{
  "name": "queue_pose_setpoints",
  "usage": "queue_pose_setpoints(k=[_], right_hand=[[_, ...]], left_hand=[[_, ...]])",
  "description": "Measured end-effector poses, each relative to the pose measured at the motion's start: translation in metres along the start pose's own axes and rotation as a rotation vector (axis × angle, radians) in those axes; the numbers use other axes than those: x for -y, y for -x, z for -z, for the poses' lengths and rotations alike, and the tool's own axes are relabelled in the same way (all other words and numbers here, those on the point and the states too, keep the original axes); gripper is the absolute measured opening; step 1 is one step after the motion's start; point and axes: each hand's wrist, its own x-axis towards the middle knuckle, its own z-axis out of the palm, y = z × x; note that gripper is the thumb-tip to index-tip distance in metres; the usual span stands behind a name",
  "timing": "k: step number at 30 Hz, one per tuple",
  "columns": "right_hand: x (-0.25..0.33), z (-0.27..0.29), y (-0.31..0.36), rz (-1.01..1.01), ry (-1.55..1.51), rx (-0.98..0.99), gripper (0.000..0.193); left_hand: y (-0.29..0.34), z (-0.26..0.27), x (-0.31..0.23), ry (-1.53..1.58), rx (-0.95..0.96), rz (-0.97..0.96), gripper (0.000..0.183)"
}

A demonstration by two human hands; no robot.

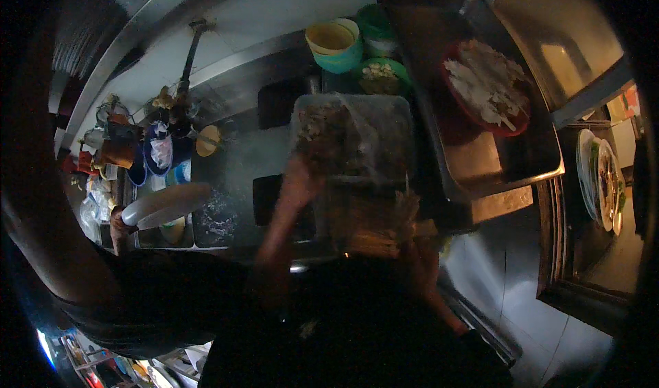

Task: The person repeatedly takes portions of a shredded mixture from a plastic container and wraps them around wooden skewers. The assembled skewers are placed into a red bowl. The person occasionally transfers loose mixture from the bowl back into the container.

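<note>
over the near left part of the clear rectangular tub (pixel 395 100), how is the left hand (pixel 302 182) placed?

its forearm slants up from below, fingers pointing away among the food pieces (pixel 326 122) inside; dimness and blur hide the tips, so i cannot tell whether they are closed on any.

and the right hand (pixel 420 254)?

lower and to the right, beside the brown bundle of thin sticks (pixel 360 216); its forearm angles in from the lower right; a blurred pale piece (pixel 408 202) rises just beyond the fingers, though i cannot tell if they grip it.

the surface and the room?

a dim grey counter (pixel 247 141); beyond the tub, a green bowl (pixel 403 72) of pale cloves; right, a steel tray (pixel 480 158) bearing a red bowl (pixel 461 123) of pale food; left, another person's hand (pixel 122 229) with a round pale dish (pixel 168 206); low right, light floor tiles (pixel 528 285).
</note>
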Motion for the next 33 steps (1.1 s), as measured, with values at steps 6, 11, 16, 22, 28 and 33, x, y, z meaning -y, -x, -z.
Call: queue_pose_setpoints(k=[6,11,16,22,28,33], right_hand=[[0.039,0.009,-0.033,-0.192,-0.387,0.187,0.024],[0.048,0.015,-0.039,-0.268,-0.357,0.31,0.029],[0.061,-0.004,-0.049,0.091,-0.139,0.253,0.016],[0.066,-0.008,-0.064,0.294,0.046,0.453,0.016],[0.076,-0.021,-0.06,0.363,0.018,0.321,0.018],[0.096,-0.012,-0.056,0.23,-0.025,0.407,0.019]], left_hand=[[-0.044,-0.013,0.031,-0.628,-0.136,-0.381,0.054],[-0.04,-0.003,0.039,-0.177,-0.078,0.067,0.048],[-0.007,-0.001,-0.014,0.571,-0.323,0.277,0.028],[0.007,-0.004,-0.024,1.236,-0.264,0.293,0.037],[0.016,-0.016,-0.061,1.443,-0.16,0.205,0.04],[0.026,-0.016,-0.068,1.563,-0.188,0.241,0.042]])
